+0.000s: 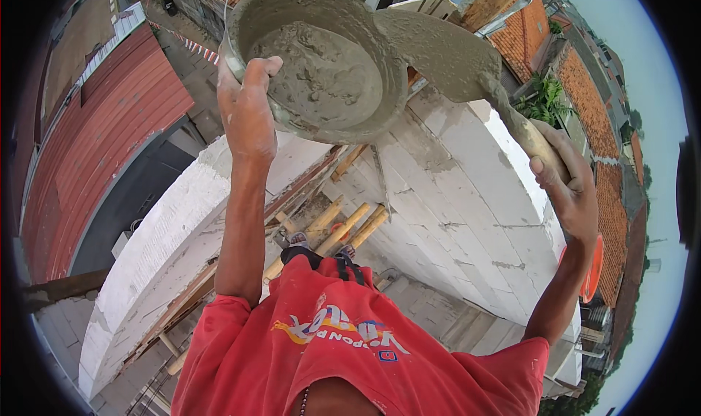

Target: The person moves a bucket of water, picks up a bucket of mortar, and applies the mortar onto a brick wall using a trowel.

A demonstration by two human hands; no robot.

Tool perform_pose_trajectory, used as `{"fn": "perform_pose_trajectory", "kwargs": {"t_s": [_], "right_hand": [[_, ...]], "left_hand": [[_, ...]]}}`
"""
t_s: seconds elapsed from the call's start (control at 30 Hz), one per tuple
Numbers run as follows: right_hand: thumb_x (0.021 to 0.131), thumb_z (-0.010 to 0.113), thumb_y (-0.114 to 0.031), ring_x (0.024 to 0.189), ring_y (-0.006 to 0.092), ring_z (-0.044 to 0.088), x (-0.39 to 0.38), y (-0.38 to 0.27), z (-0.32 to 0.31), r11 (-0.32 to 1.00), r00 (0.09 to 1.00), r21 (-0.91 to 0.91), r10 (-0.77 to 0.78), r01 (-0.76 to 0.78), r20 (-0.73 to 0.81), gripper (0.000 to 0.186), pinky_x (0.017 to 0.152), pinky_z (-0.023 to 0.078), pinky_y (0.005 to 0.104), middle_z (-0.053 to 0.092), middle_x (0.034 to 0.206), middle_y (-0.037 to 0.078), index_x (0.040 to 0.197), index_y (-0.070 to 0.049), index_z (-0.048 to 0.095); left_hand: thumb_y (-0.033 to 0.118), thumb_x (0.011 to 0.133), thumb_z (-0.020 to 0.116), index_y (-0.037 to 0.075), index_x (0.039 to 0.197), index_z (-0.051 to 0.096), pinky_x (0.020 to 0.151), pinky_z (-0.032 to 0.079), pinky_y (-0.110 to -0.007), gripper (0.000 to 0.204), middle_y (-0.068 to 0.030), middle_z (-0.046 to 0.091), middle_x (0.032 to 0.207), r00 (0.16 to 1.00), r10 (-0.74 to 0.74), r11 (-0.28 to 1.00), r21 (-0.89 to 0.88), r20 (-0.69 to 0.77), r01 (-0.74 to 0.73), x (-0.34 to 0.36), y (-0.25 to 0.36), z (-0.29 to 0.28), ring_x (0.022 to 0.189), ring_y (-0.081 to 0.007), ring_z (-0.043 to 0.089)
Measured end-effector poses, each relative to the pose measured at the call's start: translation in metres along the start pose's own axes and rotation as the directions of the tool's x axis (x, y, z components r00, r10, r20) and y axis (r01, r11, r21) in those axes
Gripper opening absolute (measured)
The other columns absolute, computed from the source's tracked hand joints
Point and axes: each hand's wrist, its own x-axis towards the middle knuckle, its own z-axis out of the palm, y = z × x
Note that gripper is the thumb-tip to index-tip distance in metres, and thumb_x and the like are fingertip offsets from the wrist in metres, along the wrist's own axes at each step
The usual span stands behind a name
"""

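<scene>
My left hand [248, 109] grips the near left rim of a round mortar bowl [398, 98], its thumb lying over the edge. Wet grey mortar [321, 69] fills much of the bowl, lumpy in the middle and smeared up the walls. In my right hand [569, 179] is the wooden handle of a trowel [445, 55], fingers wrapped round it. The trowel's blade is coated in mortar, and its far end overlaps the bowl's right rim. Both hands are raised, out in front of my red shirt.
Pale block walls [475, 190] meet at a corner below the bowl; another white wall top [157, 248] curves along the left. Bamboo poles [350, 226] lie near my feet, far below. An orange-red round object [593, 268] sits beyond the right wall. Tiled and red metal roofs [109, 153] surround the site.
</scene>
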Motion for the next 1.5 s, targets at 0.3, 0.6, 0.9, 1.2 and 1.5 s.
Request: {"fn": "perform_pose_trajectory", "kwargs": {"t_s": [0.3,0.6,0.9,1.2,1.5], "right_hand": [[0.094,0.068,-0.030,0.089,0.0338,0.067,0.133,-0.001,0.089,0.706,0.817,-0.417,-0.537,0.572,0.213,0.048,0.081,0.053,0.0421,0.068,0.105,0.015,0.137,-0.009,0.062],[0.093,0.074,-0.040,0.054,0.0083,0.051,0.119,-0.044,0.086,0.953,0.776,0.226,0.015,-0.202,0.631,0.052,0.049,0.039,0.0271,0.060,0.069,0.000,0.131,-0.005,0.068],[0.095,0.073,-0.037,0.047,0.0037,0.046,0.092,-0.041,0.100,0.748,0.806,0.462,0.161,-0.476,0.570,0.051,0.036,0.029,0.0207,0.065,0.076,0.002,0.130,-0.001,0.066],[0.096,0.072,-0.032,0.046,0.0038,0.047,0.097,-0.046,0.095,0.664,0.856,0.592,0.148,-0.458,0.496,0.050,0.036,0.030,0.0201,0.069,0.082,0.005,0.132,0.000,0.063],[0.095,0.071,-0.034,0.045,0.0029,0.048,0.112,-0.045,0.065,0.696,0.922,0.641,0.080,-0.323,0.378,0.056,0.034,0.032,0.0168,0.069,0.085,0.008,0.134,0.005,0.060]], "left_hand": [[0.010,0.089,0.057,-0.002,0.132,0.052,0.089,0.045,-0.029,0.046,-0.0060,0.063,0.109,0.998,0.069,0.998,0.013,0.003,-0.069,-0.004,0.003,0.004,0.096,-0.0143,0.056],[0.014,0.094,0.058,-0.002,0.137,0.051,0.099,0.043,-0.032,0.047,-0.0096,0.062,0.120,0.994,0.109,0.994,0.004,-0.033,-0.109,-0.007,0.000,0.005,0.108,-0.0177,0.056],[0.024,0.101,0.058,-0.001,0.141,0.049,0.106,0.040,-0.034,0.048,-0.0120,0.060,0.129,0.992,0.130,0.991,0.010,-0.002,-0.130,-0.007,-0.003,0.001,0.118,-0.0195,0.054],[0.025,0.102,0.058,-0.003,0.141,0.049,0.108,0.039,-0.034,0.049,-0.0109,0.058,0.133,0.996,0.079,0.992,-0.094,-0.045,-0.083,-0.010,0.004,-0.004,0.119,-0.0184,0.053],[0.024,0.099,0.061,-0.006,0.144,0.043,0.114,0.033,-0.035,0.057,-0.0119,0.055,0.137,0.988,-0.029,0.988,-0.157,-0.153,0.005,-0.008,-0.008,-0.026,0.128,-0.0195,0.049]]}}
